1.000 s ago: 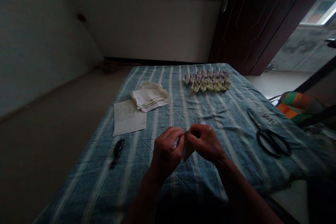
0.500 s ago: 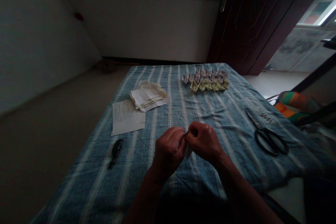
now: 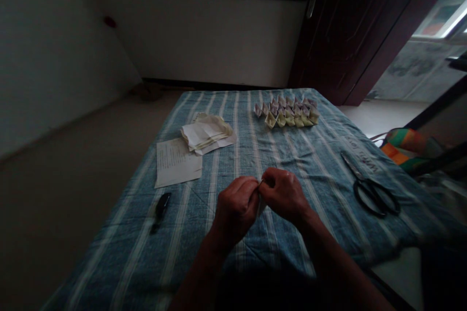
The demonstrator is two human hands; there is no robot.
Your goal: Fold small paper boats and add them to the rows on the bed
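- Things are carried by a cloth-covered table striped blue and white [image 3: 233,165].
- Purplish and yellowish folded-paper pieces [image 3: 290,120] are set in rows.
- A printed white sheet [image 3: 175,165] is overlapped by a whitish paper stack [image 3: 207,133].
- A small black elongated object [image 3: 161,208] is laid left, black-handled metal scissors [image 3: 361,179] right.

Small pale folded paper [image 3: 261,208]: mostly hidden by the bare left hand [image 3: 236,209] and bare right hand [image 3: 285,195], so its whole shape can't be told.
Blue-and-white striped cloth [image 3: 182,248]: near part runs off the bottom of the view.
Bare arms [image 3: 197,274]: cut off there too, over the cloth.
Flat white printed sheet [image 3: 177,167]: on the cloth's left side, words too small to read.
Small black thing [image 3: 161,208]: also on the cloth's left, too blurry to name.
Tall dark red door [image 3: 339,19]: behind the cloth, top cut off.
Orange-and-green patterned thing [image 3: 399,153]: right of the cloth, blurry.
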